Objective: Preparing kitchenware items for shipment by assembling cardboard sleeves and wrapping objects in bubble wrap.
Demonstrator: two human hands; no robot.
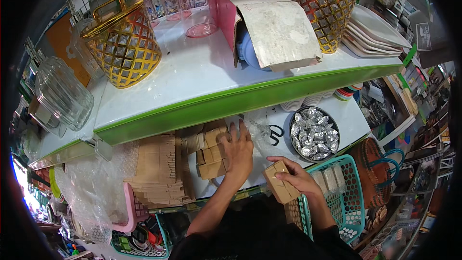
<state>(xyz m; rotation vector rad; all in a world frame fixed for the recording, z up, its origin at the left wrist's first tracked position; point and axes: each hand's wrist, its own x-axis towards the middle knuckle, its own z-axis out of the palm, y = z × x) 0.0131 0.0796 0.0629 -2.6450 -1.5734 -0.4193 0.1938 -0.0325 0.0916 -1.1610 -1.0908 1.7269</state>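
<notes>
My right hand (301,178) grips a small brown cardboard box (280,184) with its flaps folded, in front of my body. On the lower shelf, my left hand (239,148) reaches in with fingers spread beside several similar small cardboard boxes (213,155); whether its fingertips touch them I cannot tell. Left of these stands a stack of flattened cardboard pieces (157,162). Clear bubble wrap (258,133) lies just right of my left hand, next to black-handled scissors (276,135). A round dark tray (314,133) holds many foil-wrapped pieces.
Overhead juts the green-edged upper shelf (202,112), bearing gold lattice jars (124,50), glass pitchers (200,14), an open carton (278,25) and stacked white plates (375,36). A turquoise plastic basket (353,195) stands at my right. Bubble wrap (94,180) hangs over a pink basket (131,206) at left.
</notes>
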